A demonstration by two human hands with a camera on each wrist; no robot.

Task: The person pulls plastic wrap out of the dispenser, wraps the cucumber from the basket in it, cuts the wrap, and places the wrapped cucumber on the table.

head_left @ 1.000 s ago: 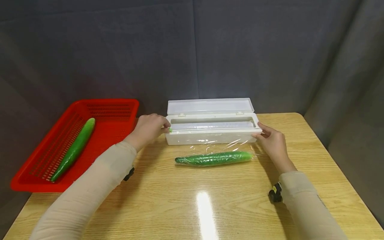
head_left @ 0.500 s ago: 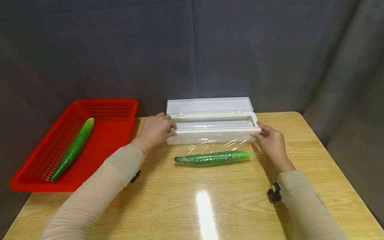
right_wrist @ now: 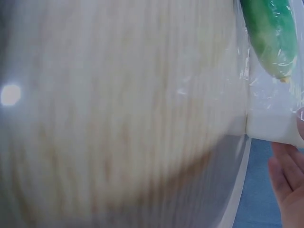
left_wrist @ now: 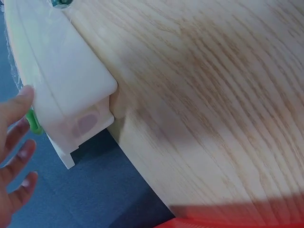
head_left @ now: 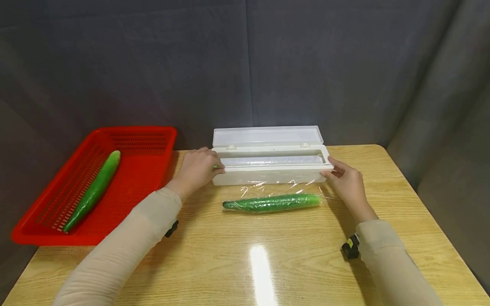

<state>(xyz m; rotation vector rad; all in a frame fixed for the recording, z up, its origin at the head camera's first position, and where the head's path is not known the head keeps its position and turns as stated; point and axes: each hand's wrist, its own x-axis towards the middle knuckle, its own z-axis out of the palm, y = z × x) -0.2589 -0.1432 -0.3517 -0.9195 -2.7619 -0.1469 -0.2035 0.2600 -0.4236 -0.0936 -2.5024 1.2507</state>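
Observation:
My left hand (head_left: 198,169) is at the front left edge of a white box (head_left: 269,175), pinching a small green slider (left_wrist: 34,121) between thumb and finger. The other fingers are spread apart in the left wrist view. At the box's right end my right hand (head_left: 349,183) grips the corner, thumb in front. The lid (head_left: 268,136) stands raised behind, and a white roll (head_left: 272,160) lies inside. Clear film (head_left: 264,188) runs down the front of the box to a green cucumber (head_left: 272,203) lying wrapped on the table.
A red basket (head_left: 132,170) with a second cucumber (head_left: 93,191) in it is at the left. The wooden table (head_left: 306,263) reaches back to a dark grey curtain (head_left: 245,63).
My left hand has moved a short way right along the box's front edge. My right hand has kept its grip on the right end, and the wrapped cucumber has stayed in place.

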